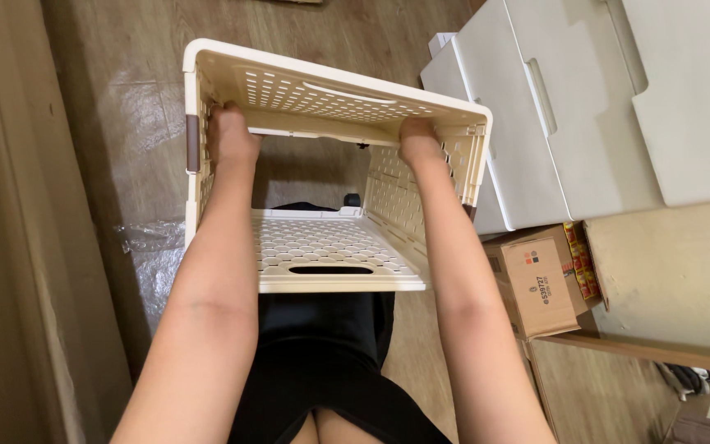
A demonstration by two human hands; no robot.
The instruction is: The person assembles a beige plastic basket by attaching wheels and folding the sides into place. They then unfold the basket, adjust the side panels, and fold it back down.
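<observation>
Cream plastic is filling the middle of the head view: a perforated folding crate (334, 164) is being held up in front of the person, over the wooden floor (125, 99) and above the dark-clothed lap (322, 345). Both hands are reaching inside it. The left hand (232, 136) is curling its fingers against the crate's wall at about ten o'clock, just beside a brown latch (193, 144) on the corner. The right hand (418, 141) is doing the same at about two o'clock; both are pressing closed on the plastic, though the fingertips are hidden behind the rim, so how far they are wrapping cannot be told. The crate is lying straight ahead of the forearms, toward twelve o'clock, with its long axis running from nine to three o'clock across the body. Its open side is facing back toward the camera. A slotted panel (330, 255) with a handle cutout is hanging nearest the lap at six o'clock. Neither hand is nearer; they are sitting level, well apart. White storage bins (585, 107) are standing at two o'clock, and a cardboard box (536, 284) is sitting at four o'clock beside them.
</observation>
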